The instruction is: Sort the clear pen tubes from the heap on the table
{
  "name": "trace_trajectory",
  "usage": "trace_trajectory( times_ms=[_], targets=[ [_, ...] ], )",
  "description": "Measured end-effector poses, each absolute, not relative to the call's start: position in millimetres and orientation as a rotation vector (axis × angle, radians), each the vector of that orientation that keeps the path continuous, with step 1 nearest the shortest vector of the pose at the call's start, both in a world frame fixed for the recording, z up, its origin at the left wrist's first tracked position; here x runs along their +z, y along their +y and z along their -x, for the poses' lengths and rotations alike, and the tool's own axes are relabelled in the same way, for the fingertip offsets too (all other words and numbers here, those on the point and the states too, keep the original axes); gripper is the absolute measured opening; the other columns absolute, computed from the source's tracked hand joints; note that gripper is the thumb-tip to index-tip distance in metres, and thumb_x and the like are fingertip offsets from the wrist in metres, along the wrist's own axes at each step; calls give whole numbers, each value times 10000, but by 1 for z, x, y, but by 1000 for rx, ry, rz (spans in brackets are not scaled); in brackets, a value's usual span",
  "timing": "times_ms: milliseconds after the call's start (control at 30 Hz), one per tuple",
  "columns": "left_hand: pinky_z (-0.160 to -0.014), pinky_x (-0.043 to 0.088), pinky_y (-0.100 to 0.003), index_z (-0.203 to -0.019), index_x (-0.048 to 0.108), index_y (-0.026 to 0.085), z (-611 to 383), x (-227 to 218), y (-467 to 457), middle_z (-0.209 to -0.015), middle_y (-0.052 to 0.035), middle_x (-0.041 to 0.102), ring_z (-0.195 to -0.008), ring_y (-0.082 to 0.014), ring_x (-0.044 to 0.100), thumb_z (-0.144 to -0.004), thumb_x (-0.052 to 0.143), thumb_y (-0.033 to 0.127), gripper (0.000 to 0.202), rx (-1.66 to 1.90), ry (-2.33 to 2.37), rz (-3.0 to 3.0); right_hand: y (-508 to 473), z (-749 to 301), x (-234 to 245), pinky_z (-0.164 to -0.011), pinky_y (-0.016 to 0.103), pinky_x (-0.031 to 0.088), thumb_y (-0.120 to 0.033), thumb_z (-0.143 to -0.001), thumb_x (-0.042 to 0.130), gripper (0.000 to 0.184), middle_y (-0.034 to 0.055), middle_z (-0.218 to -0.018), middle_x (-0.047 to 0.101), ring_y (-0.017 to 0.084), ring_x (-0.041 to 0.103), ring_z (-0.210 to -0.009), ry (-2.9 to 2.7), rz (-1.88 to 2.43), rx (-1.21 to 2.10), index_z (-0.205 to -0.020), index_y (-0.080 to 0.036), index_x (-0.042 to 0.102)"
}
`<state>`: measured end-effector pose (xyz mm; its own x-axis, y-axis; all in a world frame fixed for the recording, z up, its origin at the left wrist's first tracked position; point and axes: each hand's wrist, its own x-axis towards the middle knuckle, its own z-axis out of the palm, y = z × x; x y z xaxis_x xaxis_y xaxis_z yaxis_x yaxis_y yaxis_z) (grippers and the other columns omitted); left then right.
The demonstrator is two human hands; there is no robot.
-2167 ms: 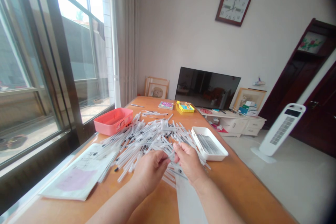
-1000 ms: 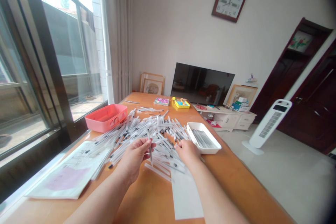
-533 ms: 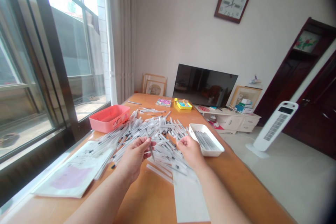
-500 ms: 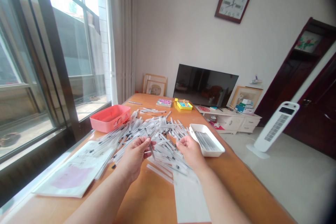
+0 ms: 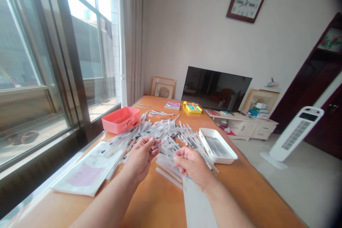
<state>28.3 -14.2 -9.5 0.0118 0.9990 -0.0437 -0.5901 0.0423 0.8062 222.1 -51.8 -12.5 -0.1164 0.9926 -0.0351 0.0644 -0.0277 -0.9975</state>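
A big heap of clear plastic pen barrels (image 5: pixel 162 133) covers the middle of the orange wooden table (image 5: pixel 240 192). My left hand (image 5: pixel 141 155) pinches one thin pen (image 5: pixel 160 147) that slants toward my right hand. My right hand (image 5: pixel 191 164) is curled closed just to the right of it, its fingers pinched near the pen's lower end; what it holds is too small to make out. Both hands hover over the near edge of the heap.
A white tray (image 5: pixel 226 155) with several pens lies right of the heap. A pink bin (image 5: pixel 120 119) stands at the left. Paper packets (image 5: pixel 85 167) lie near the window side, a white sheet (image 5: pixel 196 205) under my right forearm. Small colourful boxes (image 5: pixel 192 108) sit at the far end.
My right hand has drawn back from the heap toward my left hand and closed. The pen in my left hand has tilted toward it. The view shifted slightly.
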Motion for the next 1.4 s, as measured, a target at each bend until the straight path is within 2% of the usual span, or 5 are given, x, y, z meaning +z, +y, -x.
trace_trajectory(
  times_ms=[433, 600, 767, 933, 1400],
  targets=[
    [-672, 563, -213, -838, 557, 175, -36, -8, -20, -907, -59, 705, -675, -82, 622, -842, 736, 229, 187, 1375, 743, -702, -56, -209, -14, -443, 200, 350, -395, -808, 695, 275, -25, -690, 642, 82, 478, -489, -1358, 1177, 1351, -955, -189, 586],
    [-699, 557, -232, -847, 553, 178, -39, -8, -22, -907, -62, 709, -698, -95, 629, -825, 751, 234, 207, 1347, 756, -714, -54, -209, -18, -471, 204, 375, -407, -805, 713, 302, -23, -719, 635, 93, 522, -541, -1325, 1164, 1330, -976, -188, 596],
    [-715, 547, -225, -944, 601, 183, -35, -8, -21, -959, -60, 716, -708, -89, 635, -813, 773, 290, 241, 1310, 795, -787, -53, -212, -18, -501, 215, 402, -421, -807, 714, 309, 7, -758, 651, 107, 550, -597, -1270, 1154, 1283, -966, -172, 623],
    [-730, 553, -238, -881, 615, 165, -37, -9, -22, -968, -75, 728, -742, -113, 671, -818, 766, 371, 262, 1253, 831, -850, -54, -213, -14, -496, 213, 381, -443, -798, 720, 320, 14, -754, 649, 103, 533, -588, -1260, 1163, 1269, -926, -163, 633],
    [-764, 554, -269, -867, 614, 158, -47, -9, -29, -863, -54, 693, -755, -128, 653, -822, 751, 403, 285, 1306, 797, -897, -56, -217, -12, -451, 187, 324, -414, -839, 679, 269, -4, -715, 616, 81, 494, -548, -1289, 1159, 1256, -894, -160, 611]
  ],
)
